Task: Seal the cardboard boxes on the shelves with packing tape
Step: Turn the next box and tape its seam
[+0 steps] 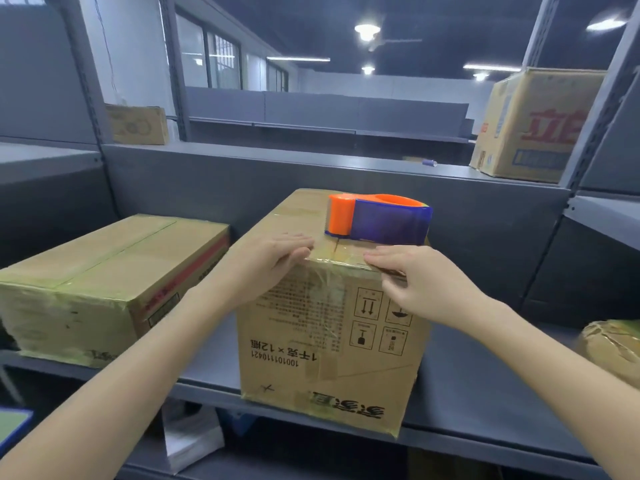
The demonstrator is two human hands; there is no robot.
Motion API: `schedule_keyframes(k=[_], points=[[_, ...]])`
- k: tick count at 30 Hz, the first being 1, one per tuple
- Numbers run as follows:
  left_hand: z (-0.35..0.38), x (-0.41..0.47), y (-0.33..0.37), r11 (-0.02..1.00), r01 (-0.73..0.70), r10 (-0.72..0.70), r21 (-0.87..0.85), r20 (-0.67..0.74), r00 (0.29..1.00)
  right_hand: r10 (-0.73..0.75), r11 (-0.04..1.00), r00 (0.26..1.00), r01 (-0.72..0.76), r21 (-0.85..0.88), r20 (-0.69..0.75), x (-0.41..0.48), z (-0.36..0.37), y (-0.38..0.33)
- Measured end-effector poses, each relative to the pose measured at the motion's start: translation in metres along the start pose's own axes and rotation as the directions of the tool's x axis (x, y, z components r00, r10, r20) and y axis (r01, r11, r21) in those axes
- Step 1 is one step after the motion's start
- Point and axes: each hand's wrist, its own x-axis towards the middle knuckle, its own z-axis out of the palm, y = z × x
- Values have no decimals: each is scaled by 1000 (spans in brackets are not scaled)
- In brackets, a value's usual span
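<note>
A brown cardboard box (pixel 332 344) with black print stands on the grey shelf (pixel 485 393) in front of me. An orange and blue tape dispenser (pixel 379 220) sits on its top, near the front edge. Clear tape runs over the top seam and down the front face. My left hand (pixel 277 261) lies on the front top edge, left of the seam, fingers laid flat on the tape. My right hand (pixel 415 282) is at the same edge, right of the seam, its fingertips pressing the tape on the corner.
A flatter taped box (pixel 104 282) lies to the left on the same shelf. A wrapped parcel (pixel 613 348) sits at the right edge. On the upper shelf stand a printed box (pixel 530 129) at right and a small box (pixel 138 124) at left.
</note>
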Motion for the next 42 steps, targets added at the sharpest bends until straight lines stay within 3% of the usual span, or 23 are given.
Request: schedule_keyframes(k=[2, 5, 8, 12, 16, 21, 24, 27, 29, 34, 37, 39, 42], points=[[-12, -1, -20, 998, 66, -66, -7, -10, 998, -7, 995, 998, 0, -99, -63, 5, 8, -16], [-21, 5, -42, 978, 126, -126, -163, 12, 992, 8, 996, 995, -17, -92, -96, 27, 26, -47], [-16, 12, -52, 924, 177, -170, -339, 52, 984, 52, 993, 993, -63, -103, -108, 62, 47, -74], [0, 11, -60, 857, 248, -231, -452, 93, 968, 123, 981, 985, -140, -136, -122, 89, 66, -87], [0, 6, -55, 770, 292, -286, -567, 101, 953, 74, 955, 977, -127, -267, -199, 83, 73, -87], [-5, -14, -13, 841, 241, -281, -485, -11, 960, -45, 985, 980, 12, -174, -192, 61, 60, -80], [-1, -31, 23, 919, 194, -239, -343, -92, 967, -142, 989, 971, 129, -78, -193, 36, 43, -65], [-3, -34, 43, 934, 184, -191, -306, 8, 982, -123, 988, 981, 135, 77, -147, 20, 26, -52], [-11, -26, 41, 899, 217, -195, -380, 96, 976, -61, 989, 992, 76, 128, -114, 18, 19, -55], [-16, -1, -12, 862, 236, -180, -448, 163, 970, 76, 997, 996, -77, -24, -49, 30, 17, -100], [-13, 16, -50, 866, 284, -225, -411, 187, 956, 173, 975, 979, -155, -158, 108, 49, 31, -134], [-9, 23, -69, 906, 263, -223, -331, 155, 963, 235, 953, 955, -190, -235, 181, 55, 41, -148], [-1, 21, -81, 945, 191, -179, -266, 69, 981, 239, 943, 956, -187, -276, 171, 49, 46, -148]])
